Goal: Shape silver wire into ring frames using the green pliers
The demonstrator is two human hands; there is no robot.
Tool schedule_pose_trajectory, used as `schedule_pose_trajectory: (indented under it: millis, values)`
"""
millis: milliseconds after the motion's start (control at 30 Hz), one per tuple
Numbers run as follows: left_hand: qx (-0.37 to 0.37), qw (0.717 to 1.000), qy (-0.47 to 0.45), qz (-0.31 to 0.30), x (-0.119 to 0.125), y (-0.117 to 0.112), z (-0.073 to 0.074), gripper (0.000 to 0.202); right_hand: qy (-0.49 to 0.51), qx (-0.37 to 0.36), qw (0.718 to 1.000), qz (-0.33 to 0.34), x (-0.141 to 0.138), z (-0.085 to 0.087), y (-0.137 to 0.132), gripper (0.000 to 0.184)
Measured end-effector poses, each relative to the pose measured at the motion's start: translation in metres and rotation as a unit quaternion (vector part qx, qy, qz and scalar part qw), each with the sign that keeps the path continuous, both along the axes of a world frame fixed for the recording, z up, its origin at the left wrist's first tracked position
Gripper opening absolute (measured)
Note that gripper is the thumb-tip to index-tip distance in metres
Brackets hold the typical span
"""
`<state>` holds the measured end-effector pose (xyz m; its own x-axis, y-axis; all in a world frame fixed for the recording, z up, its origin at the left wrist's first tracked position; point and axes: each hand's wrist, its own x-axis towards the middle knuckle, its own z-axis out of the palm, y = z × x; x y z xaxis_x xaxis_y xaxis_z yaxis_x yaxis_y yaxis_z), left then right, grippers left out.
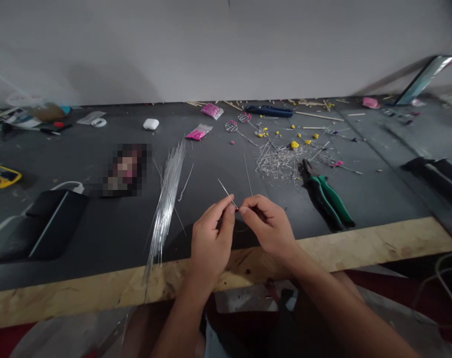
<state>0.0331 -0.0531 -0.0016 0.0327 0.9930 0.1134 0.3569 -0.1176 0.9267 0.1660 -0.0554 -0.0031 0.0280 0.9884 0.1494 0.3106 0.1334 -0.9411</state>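
My left hand (213,238) pinches a thin metal wire (223,186) between thumb and forefinger, and its free end sticks up to the left. Close against it, my right hand (270,223) has thumb and fingertips pressed together at the same spot, apparently on the wire; a small dark red bit shows there. Another straight wire length (247,171) rises beyond my right fingers; whether it joins the held one I cannot tell. Left of my hands lies a bundle of straight wires (169,186). Pliers with green and black handles (328,199) rest on the right.
Behind the hands are a pile of short wire offcuts (276,159), yellow bits (294,144), wire loops (231,126), pink packets (199,132) and a blue-handled tool (269,111). A black case (43,226) and white earbud case (150,124) lie left. A wooden edge (375,243) borders the table.
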Motion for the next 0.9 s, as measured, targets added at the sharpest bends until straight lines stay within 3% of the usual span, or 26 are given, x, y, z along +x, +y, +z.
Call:
schedule_pose_trajectory:
  millis: [367, 667, 900]
  values:
    - [-0.102, 0.973, -0.205, 0.042, 0.013, 0.000, 0.001, 0.019, 0.055, -0.003, 0.998, 0.008, 0.003, 0.003, 0.000, 0.010]
    - [-0.096, 0.971, -0.205, 0.078, 0.017, -0.003, 0.000, 0.022, 0.037, 0.007, 0.999, -0.001, 0.002, 0.001, 0.001, 0.011]
    - [-0.052, 0.981, -0.170, 0.083, 0.020, -0.001, -0.001, 0.015, 0.088, -0.044, 0.995, -0.017, -0.001, 0.001, 0.001, 0.010]
